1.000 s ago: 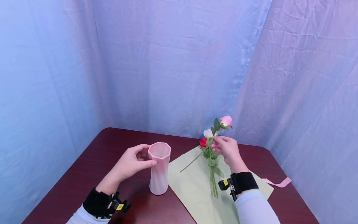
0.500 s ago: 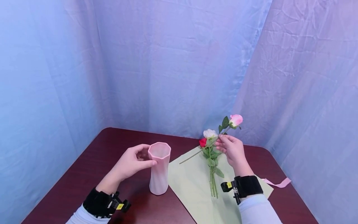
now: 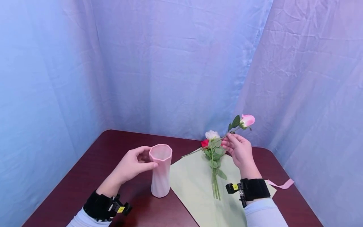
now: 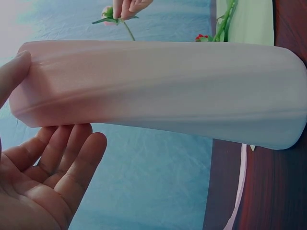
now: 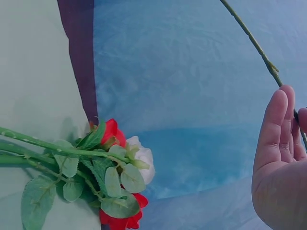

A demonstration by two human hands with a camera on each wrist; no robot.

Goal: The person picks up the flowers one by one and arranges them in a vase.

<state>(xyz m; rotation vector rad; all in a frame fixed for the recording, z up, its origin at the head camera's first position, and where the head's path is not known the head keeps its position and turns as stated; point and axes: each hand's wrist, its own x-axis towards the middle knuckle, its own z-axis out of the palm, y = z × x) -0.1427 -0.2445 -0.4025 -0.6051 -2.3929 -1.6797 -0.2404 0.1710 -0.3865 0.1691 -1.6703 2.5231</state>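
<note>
Left hand (image 3: 131,164) grips the vase (image 3: 161,179), upright on the table (image 3: 119,143); no flower shows inside. Right hand (image 3: 240,153) pinches a raised pink rose (image 3: 247,120) by its stem; white rose (image 3: 212,135) and red roses (image 5: 111,132) lie, stems on paper (image 3: 190,183), not yet lifted.

Vase (image 3: 160,173): pink rim fading to white base, twisted facets, mouth up, upright at your 7 o'clock from head-view centre. Rose (image 3: 246,120): pink bloom, pale base, green leaves, long stem; you've got it aslant, bloom toward 2 o'clock, stem tip toward 8.
</note>
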